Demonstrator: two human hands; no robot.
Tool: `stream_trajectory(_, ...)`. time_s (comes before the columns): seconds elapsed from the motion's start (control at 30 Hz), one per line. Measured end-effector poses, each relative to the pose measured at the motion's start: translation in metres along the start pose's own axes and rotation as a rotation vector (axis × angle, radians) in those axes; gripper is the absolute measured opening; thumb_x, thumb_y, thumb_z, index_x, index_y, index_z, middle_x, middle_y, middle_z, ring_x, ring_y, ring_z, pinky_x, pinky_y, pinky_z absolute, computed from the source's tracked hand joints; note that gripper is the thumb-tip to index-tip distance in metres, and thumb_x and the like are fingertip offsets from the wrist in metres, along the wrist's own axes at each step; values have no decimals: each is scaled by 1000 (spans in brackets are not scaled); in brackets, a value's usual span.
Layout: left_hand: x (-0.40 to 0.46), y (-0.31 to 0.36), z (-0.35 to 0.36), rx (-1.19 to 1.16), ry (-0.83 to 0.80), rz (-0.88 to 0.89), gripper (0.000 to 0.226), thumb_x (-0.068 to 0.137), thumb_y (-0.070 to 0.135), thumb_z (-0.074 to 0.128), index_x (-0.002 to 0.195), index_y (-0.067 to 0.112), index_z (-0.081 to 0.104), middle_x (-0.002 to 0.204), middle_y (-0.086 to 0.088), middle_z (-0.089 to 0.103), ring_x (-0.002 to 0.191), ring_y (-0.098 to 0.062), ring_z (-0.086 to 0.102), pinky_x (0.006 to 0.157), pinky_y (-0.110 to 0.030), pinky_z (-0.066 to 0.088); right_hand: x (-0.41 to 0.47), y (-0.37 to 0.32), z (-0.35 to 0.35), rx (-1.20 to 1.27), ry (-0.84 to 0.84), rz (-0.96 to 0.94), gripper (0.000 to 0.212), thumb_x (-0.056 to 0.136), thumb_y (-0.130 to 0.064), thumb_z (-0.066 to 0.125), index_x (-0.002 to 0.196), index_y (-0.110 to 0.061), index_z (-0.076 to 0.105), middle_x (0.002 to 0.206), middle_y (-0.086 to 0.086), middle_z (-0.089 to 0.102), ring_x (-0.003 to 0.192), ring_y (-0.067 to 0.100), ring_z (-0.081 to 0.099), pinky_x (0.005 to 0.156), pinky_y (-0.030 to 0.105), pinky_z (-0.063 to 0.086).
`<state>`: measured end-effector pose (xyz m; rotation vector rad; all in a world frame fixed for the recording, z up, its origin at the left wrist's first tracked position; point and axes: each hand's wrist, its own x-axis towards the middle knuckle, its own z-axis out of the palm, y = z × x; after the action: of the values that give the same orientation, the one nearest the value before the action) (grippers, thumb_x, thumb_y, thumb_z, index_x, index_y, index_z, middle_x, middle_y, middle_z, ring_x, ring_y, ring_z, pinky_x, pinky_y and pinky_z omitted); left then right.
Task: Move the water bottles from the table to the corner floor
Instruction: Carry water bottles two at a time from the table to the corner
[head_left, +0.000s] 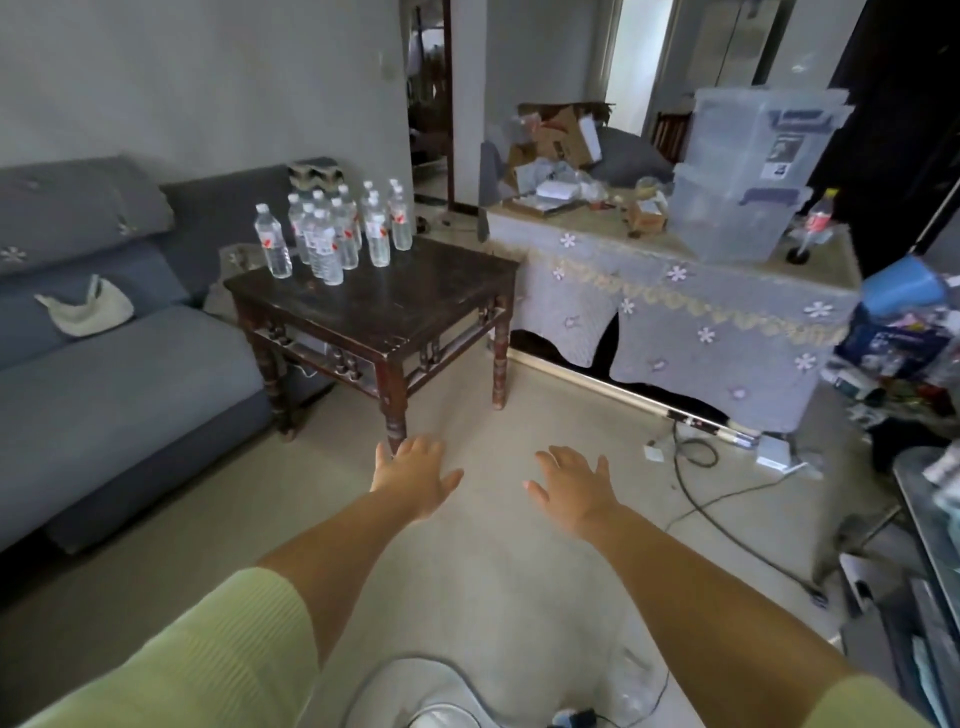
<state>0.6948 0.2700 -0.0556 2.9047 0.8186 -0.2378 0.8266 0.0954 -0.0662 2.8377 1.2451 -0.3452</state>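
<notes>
Several clear water bottles (332, 234) with white caps and red-marked labels stand upright in a cluster on the far left part of a small dark wooden table (415, 306). One bottle (272, 241) stands a little apart at the left of the cluster. My left hand (415, 475) and my right hand (576, 483) are stretched out in front of me above the floor, palms down, fingers spread, holding nothing. Both hands are well short of the table, near its front leg.
A grey-blue sofa (104, 364) runs along the left wall beside the table. A long cabinet under a lace cloth (675, 312) stands to the right with boxes, clear storage bins (748, 171) and a soda bottle (818, 223). Cables (727, 499) lie on the pale floor; clutter fills the right edge.
</notes>
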Motion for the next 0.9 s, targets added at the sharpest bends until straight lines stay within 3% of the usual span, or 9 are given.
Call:
stream_trajectory(0.3,133,-3,-17,26,38,94,59,100,52,30,150,22,26,156,-4,26,147,-24,18,118,-60,6,148,32,-23,-8,-25,-1,54,102,-43,28,151,-20,21,159,4,19,147,19,14,116,57,5)
stream_trajectory(0.63,340,-20,-78,-106,129,-154,60,99,52,36,150,21,28,160,-1,19,148,-22,14,118,-56,6,381,75,-100,-48,83,-127,53,99,-51,32,144,-24,35,147,4,40,137,23,36,114,54,17)
stream_trajectory(0.77,389,-17,-89,-130,92,-159,58,100,50,35,149,22,28,160,0,19,149,-22,13,119,-55,5,448,78,-121,-68,78,-139,53,98,-53,33,140,-21,40,143,5,45,135,26,39,111,53,24)
stream_trajectory(0.9,422,-46,-91,-189,77,-273,59,100,51,34,150,21,26,160,-1,19,148,-21,14,119,-54,6,486,56,-121,-34,55,-274,55,99,-51,32,144,-19,33,148,7,37,138,28,34,112,50,25)
